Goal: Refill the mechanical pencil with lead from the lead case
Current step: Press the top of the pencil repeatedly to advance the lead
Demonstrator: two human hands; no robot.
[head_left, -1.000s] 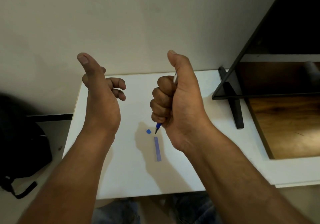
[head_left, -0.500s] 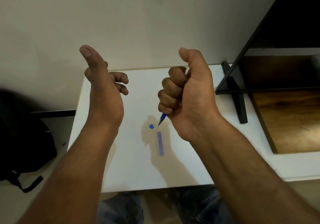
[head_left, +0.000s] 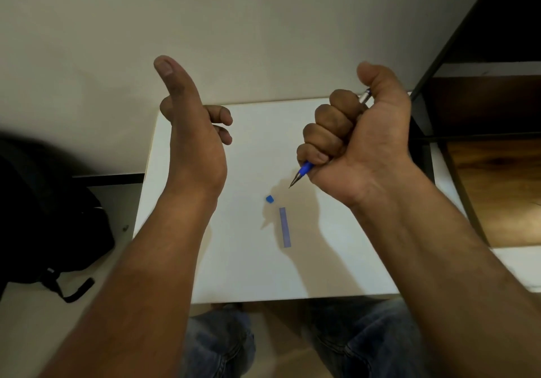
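Observation:
My right hand (head_left: 354, 140) is closed in a fist around the mechanical pencil (head_left: 303, 172), held above the white table (head_left: 234, 260). Its blue grip and metal tip stick out below the fist, pointing down-left. The silver top end shows beside the thumb. A slim blue lead case (head_left: 284, 227) lies flat on the table below the tip, and its small blue cap (head_left: 270, 199) rests just up-left of it. My left hand (head_left: 193, 131) is raised at the table's left side, thumb up and fingers loosely curled, holding nothing.
A black frame with a dark shelf and wooden surface (head_left: 491, 172) stands at the right. A black bag (head_left: 49, 216) lies on the floor at the left. A pale wall rises behind the table. My knees in jeans (head_left: 222, 342) show below the table's front edge.
Both hands have drifted apart, the right hand moving right with the pencil so its tip sits farther from the case. The camera view has shifted slightly.

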